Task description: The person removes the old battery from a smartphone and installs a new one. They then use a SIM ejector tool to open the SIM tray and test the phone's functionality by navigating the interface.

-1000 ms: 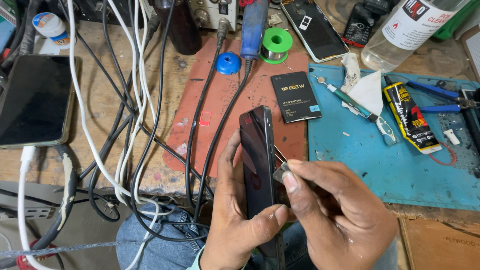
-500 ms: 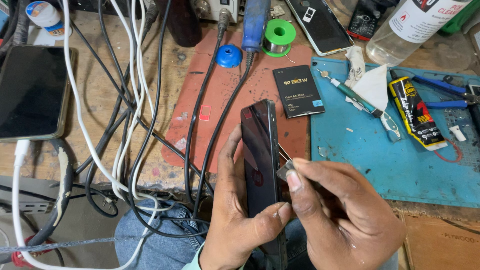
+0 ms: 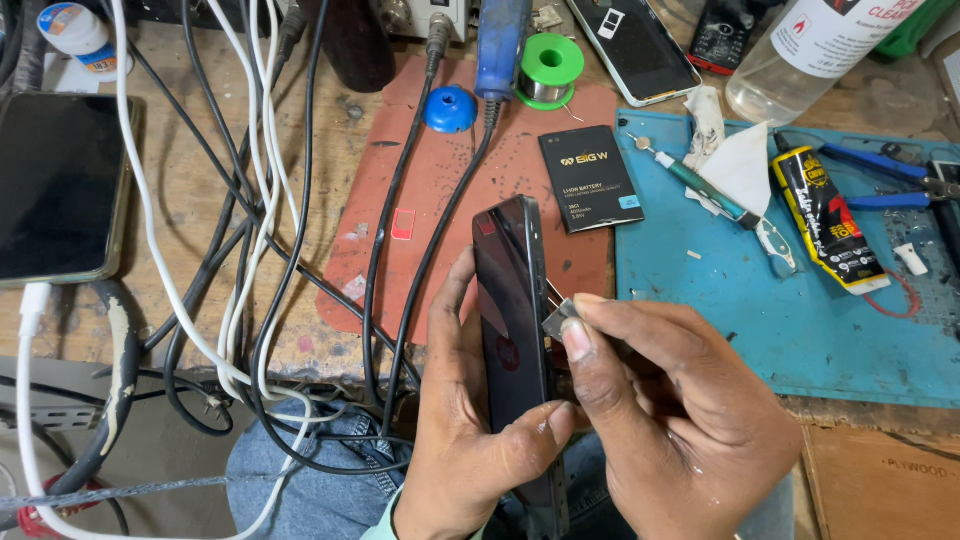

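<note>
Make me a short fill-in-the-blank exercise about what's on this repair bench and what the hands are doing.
1. The left hand holds a dark phone on its ____.
2. The right hand presses a thin metal pry tool against the phone's ____ side.
3. The black battery lies on the ____ mat.
4. The solder spool has a ____ reel.

Missing words: edge; right; red; green
</note>
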`<action>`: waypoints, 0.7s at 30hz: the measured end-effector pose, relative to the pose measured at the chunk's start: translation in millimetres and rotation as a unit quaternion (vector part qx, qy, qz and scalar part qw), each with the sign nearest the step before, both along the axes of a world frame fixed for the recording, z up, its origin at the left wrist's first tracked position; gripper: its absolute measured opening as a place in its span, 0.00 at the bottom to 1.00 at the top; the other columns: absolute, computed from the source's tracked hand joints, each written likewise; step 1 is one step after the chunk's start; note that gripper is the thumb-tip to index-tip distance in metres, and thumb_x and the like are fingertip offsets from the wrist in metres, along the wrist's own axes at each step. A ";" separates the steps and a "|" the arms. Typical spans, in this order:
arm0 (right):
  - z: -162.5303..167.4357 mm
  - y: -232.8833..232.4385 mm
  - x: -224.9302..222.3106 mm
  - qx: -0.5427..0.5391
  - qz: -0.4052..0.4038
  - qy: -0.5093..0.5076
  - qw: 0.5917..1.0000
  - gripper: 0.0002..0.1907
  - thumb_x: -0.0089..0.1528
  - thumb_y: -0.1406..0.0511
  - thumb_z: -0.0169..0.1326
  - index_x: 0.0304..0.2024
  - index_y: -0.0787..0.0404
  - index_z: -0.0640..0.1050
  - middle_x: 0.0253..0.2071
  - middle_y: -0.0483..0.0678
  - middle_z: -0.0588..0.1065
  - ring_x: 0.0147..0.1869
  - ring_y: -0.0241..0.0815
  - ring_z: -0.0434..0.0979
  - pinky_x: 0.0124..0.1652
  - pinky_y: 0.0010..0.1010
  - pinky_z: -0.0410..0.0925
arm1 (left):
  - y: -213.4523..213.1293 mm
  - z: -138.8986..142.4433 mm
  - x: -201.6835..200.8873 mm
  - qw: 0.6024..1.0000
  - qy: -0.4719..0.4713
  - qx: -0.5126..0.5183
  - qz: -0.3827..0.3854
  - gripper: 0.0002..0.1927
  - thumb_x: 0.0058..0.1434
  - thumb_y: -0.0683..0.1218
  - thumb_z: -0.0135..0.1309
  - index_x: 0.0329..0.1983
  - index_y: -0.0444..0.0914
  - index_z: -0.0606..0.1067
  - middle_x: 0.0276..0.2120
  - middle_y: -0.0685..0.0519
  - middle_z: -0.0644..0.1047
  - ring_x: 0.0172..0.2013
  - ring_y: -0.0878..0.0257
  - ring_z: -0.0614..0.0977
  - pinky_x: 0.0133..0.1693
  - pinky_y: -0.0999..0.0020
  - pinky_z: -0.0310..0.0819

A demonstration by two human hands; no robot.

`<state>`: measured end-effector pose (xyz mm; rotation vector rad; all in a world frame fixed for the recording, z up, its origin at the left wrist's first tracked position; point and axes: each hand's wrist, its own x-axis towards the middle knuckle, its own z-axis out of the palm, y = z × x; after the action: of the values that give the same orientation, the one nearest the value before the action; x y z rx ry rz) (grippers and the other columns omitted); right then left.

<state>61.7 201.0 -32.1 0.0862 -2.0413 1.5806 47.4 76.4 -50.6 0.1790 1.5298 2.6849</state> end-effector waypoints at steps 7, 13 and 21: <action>0.0 4.3 7.5 0.011 -0.008 -0.063 0.998 0.12 0.60 0.75 0.63 0.46 0.68 0.82 0.41 0.52 0.82 0.38 0.29 0.80 0.35 0.16 0.70 | 0.1 -0.9 1.9 0.999 -0.029 0.034 -0.014 0.61 0.48 0.47 0.67 0.81 0.37 0.45 0.66 0.40 0.65 0.54 0.55 0.75 0.54 0.61 0.73; 1.7 1.2 2.0 0.009 0.000 -0.016 1.000 0.11 0.63 0.75 0.62 0.48 0.68 0.82 0.41 0.52 0.82 0.41 0.29 0.80 0.39 0.17 0.71 | -1.3 -1.1 0.9 1.000 -0.013 -0.003 0.001 0.60 0.47 0.49 0.65 0.80 0.36 0.46 0.66 0.40 0.66 0.60 0.57 0.75 0.60 0.61 0.71; 5.2 -1.5 0.0 0.031 -0.013 -0.044 0.998 0.11 0.60 0.75 0.63 0.47 0.69 0.82 0.37 0.51 0.82 0.35 0.28 0.76 0.34 0.17 0.68 | -1.7 -0.4 0.3 0.999 -0.022 0.044 -0.018 0.60 0.50 0.46 0.68 0.81 0.37 0.45 0.65 0.39 0.66 0.55 0.53 0.76 0.53 0.62 0.76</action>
<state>61.7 199.5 -26.9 0.0140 -2.1508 1.5294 47.7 74.7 -51.0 0.1483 1.3839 2.7117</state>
